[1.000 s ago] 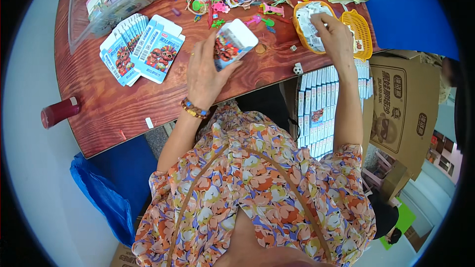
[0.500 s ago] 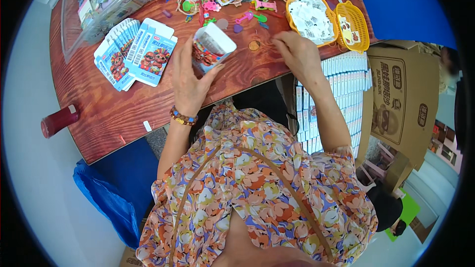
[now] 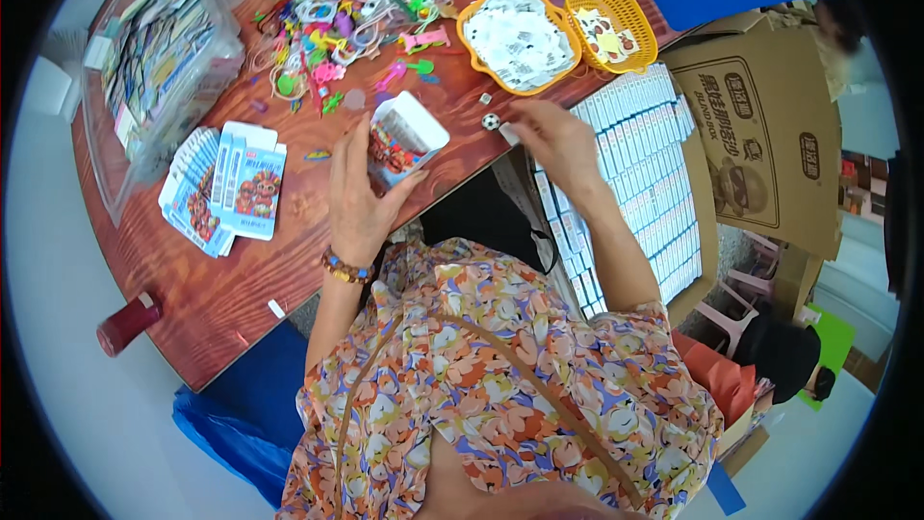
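We have the small open carton [image 3: 404, 140] in our left hand [image 3: 361, 207], tilted with its open mouth facing up and away from us, just above the near edge of the wooden table [image 3: 192, 279]. The fingers are wrapped round the carton's lower half, a firm but not crushing hold. Our right hand [image 3: 558, 140] rests at the table edge, fingertips pinched together close to a tiny ball [image 3: 491, 121] patterned like a football; we cannot tell whether anything sits between them. To do this well, we judge, we keep the carton's mouth wide and steady, squeezing the sides only lightly so the flaps stay clear, and bring small pieces over it rather than reaching across. Beyond lie the orange basket [image 3: 472, 39] of white packets and the yellow basket [image 3: 616, 0], a heap of coloured plastic trinkets [image 3: 337, 19], a fan of flat unfolded cartons [image 3: 226, 188], and at our right a big cardboard box [image 3: 751, 135] with rows of packed cartons [image 3: 635, 164]
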Available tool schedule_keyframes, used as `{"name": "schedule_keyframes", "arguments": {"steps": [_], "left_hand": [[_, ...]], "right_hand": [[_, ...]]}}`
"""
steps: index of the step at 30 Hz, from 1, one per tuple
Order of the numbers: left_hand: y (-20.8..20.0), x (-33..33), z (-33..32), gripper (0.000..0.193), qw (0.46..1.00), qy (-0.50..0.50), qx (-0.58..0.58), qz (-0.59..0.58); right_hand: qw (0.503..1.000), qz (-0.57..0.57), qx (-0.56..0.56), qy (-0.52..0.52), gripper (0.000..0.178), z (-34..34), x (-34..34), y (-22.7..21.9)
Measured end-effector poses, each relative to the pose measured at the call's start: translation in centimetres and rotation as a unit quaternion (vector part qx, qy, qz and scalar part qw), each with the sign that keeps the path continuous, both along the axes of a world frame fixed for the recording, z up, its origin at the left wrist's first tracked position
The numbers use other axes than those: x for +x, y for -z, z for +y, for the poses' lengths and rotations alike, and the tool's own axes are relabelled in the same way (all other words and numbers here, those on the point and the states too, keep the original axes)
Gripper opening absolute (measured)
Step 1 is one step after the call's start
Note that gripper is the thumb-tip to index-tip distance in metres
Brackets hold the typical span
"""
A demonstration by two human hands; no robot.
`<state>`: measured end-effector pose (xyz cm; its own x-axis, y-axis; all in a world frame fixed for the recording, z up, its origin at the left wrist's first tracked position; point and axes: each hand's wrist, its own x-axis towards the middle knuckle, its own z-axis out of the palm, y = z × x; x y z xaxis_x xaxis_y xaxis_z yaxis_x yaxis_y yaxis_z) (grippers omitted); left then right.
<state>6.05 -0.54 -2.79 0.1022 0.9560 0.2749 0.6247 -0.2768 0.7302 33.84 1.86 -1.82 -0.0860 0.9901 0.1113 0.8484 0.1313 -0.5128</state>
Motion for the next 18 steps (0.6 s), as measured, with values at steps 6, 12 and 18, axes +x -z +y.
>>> {"name": "schedule_keyframes", "arguments": {"steps": [6,12,18], "left_hand": [[-0.1,0.8,0.5,0.087,0.999,0.017,-0.027,0.013],[-0.1,0.9,0.5,0.088,0.999,0.013,-0.051,0.014],[0.3,-0.2,-0.1,0.088,0.999,0.008,-0.032,0.023]], "right_hand": [[0.978,-0.127,0.041,0.161,0.023,8.2,10.4,-3.4],[0.966,-0.238,-0.099,0.006,0.021,14.9,15.8,0.6],[0.982,-0.104,-0.152,0.051,0.016,15.0,16.5,-1.0]]}}
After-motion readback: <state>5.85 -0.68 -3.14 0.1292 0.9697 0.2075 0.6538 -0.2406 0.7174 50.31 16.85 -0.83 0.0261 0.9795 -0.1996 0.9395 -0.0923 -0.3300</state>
